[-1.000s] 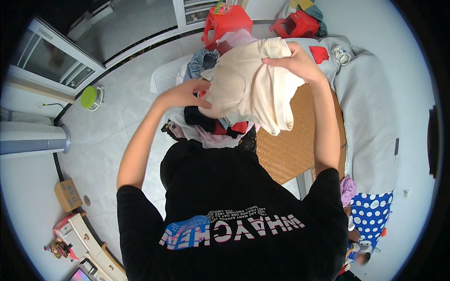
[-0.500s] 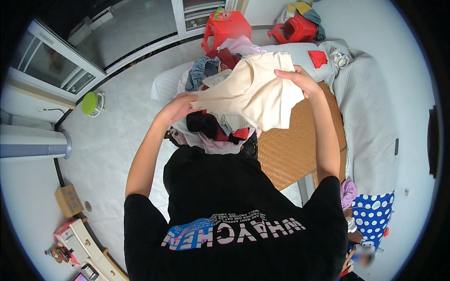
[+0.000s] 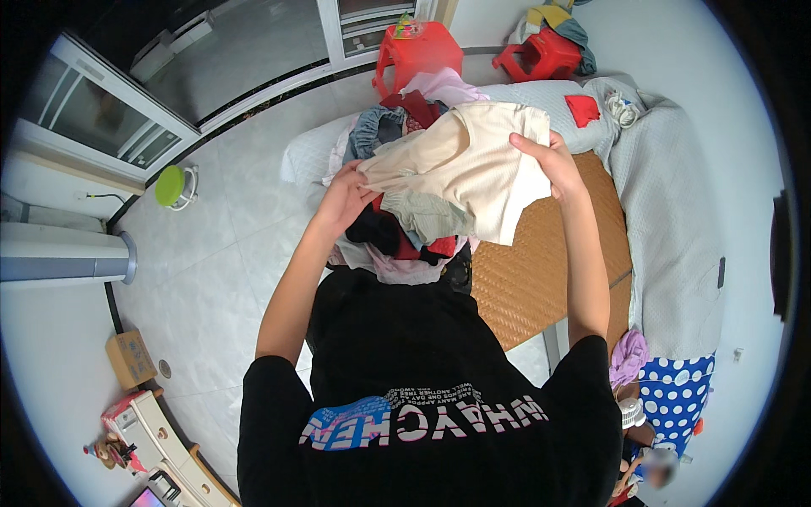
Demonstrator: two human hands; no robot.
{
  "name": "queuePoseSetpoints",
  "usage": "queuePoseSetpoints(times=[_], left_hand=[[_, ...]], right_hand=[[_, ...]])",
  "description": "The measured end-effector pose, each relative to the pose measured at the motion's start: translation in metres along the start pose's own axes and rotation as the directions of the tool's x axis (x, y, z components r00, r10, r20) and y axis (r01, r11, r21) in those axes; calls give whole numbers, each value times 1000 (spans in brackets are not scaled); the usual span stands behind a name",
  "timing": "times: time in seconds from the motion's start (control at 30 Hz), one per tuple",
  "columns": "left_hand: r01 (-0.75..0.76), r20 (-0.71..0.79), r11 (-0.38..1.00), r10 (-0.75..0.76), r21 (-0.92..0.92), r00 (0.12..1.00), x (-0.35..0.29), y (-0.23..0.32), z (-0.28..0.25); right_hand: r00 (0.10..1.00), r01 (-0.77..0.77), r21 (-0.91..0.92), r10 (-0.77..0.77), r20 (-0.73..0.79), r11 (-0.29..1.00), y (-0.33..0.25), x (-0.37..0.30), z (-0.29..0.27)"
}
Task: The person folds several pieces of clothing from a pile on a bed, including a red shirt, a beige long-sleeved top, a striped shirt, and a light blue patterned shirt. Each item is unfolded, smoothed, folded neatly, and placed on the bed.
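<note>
A cream top (image 3: 481, 160) is stretched between my two hands above a heap of clothes. My left hand (image 3: 345, 198) pinches its narrow left end. At the opposite side, my right hand (image 3: 553, 165) grips the wider part, thumb lying on the cloth. Beneath it in the heap are a blue denim garment (image 3: 369, 128), a pale grey-green garment (image 3: 429, 215), a black garment (image 3: 370, 230) and a pink cloth (image 3: 404, 271). Dark red fabric (image 3: 414, 106) shows at the far side. The cream top hides the heap's middle.
The heap lies on a bed with a woven mat (image 3: 524, 279) and a grey quilt (image 3: 667, 228) along the wall. Red stools (image 3: 429, 49) stand beyond it. A green stool (image 3: 170, 185) is on the left floor. Another person (image 3: 644, 469) shows at lower right.
The cream top has dropped slightly and its right part hangs lower. My left hand has moved a little right and nearer. Both hands keep hold, and the whole view has shifted slightly.
</note>
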State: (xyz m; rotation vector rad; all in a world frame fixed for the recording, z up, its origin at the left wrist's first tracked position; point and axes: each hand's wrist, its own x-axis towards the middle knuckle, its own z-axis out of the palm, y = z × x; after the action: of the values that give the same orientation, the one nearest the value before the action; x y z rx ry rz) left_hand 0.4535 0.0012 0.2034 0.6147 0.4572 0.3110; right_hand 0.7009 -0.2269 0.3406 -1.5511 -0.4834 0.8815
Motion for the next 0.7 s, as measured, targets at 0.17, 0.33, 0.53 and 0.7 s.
queuePoseSetpoints(times=[0.17,0.33,0.53,0.7], left_hand=[[-116,56,901,153,-418,987,8,16,-7],[-65,-99,949,36,-309,994,11,29,9],[100,-15,977,-105,-186,994,16,16,64],[48,-73,996,-54,-79,996,18,-8,122]], right_hand=[[999,-33,93,32,13,995,12,0,-4],[992,-107,181,116,-39,978,33,14,-3],[998,-12,-138,5,-55,990,62,26,34],[988,124,-43,-119,98,991,69,26,83]])
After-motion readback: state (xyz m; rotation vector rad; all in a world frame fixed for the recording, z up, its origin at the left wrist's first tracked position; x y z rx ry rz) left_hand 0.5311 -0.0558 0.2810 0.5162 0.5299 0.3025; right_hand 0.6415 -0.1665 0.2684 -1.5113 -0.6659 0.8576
